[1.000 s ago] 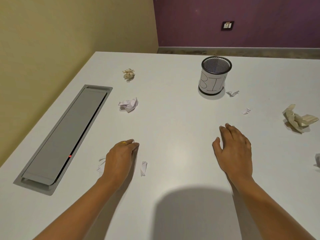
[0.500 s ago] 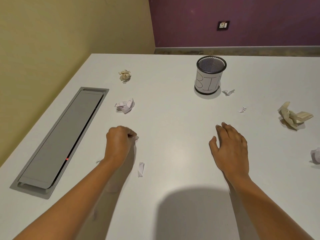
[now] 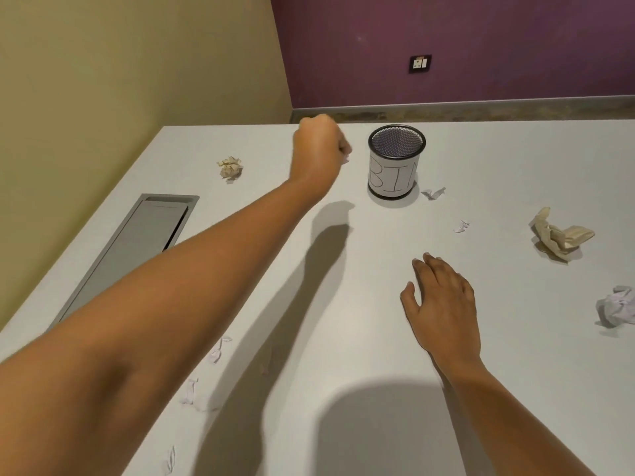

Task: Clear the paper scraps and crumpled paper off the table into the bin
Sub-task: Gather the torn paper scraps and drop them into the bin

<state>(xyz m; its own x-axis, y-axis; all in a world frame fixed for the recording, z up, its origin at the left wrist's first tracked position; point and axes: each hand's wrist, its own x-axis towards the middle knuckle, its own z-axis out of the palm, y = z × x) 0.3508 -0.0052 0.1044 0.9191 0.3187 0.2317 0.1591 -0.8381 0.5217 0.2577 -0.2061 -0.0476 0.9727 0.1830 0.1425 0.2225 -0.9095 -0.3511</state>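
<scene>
Left fist raised beside the bin, with the scrap not yet dropped.

The left hand (image 3: 321, 146) is curled tight around a white paper scrap (image 3: 345, 161), of which only a sliver shows at the fingertips. It hangs above the table just left of the round black mesh bin (image 3: 395, 166), which stands upright and mouth-up in a white wrap lettered BIN — the left is plainly the nearer hand. The right hand (image 3: 441, 304) lies flat and loosely spread on the smooth white table (image 3: 498, 159), well short of the bin. A beige crumpled ball (image 3: 230, 167), a tan wad (image 3: 560, 235), a white crumpled ball (image 3: 618, 310) and small torn bits (image 3: 433, 193) lie scattered across it — olive and purple walls meet behind.
</scene>
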